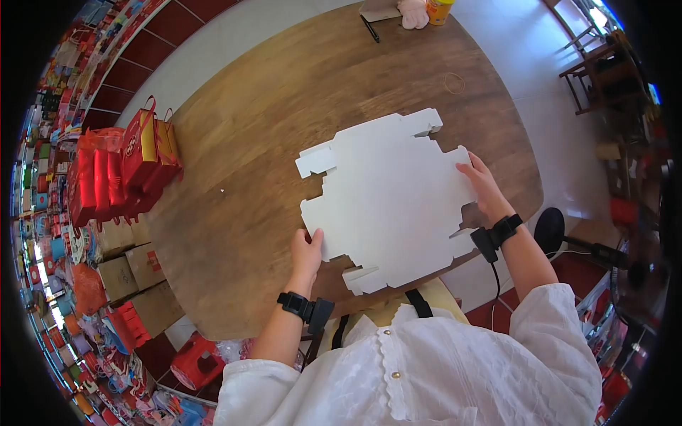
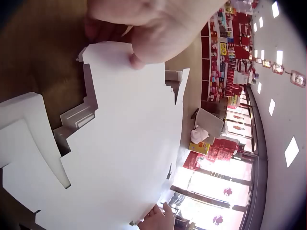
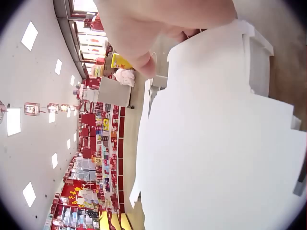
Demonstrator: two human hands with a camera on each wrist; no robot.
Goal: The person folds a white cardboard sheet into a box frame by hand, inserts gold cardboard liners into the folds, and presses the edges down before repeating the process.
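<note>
A flat white cardboard sheet with notched edges and small folded flaps is held above the near part of the wooden table. At its left edge the left hand pinches a side flap, thumb on top. The right hand grips the opposite edge, its thumb also on the upper face. In the left wrist view the left hand holds the card with the fingers partly beneath it. The right wrist view shows the right hand at the edge of the card, fingers mostly hidden.
On the wooden table, red gift bags stand at the left edge. A black pen, a pink cloth item and a yellow container are at the far edge, with a rubber band nearer. Cardboard boxes stand left of the table.
</note>
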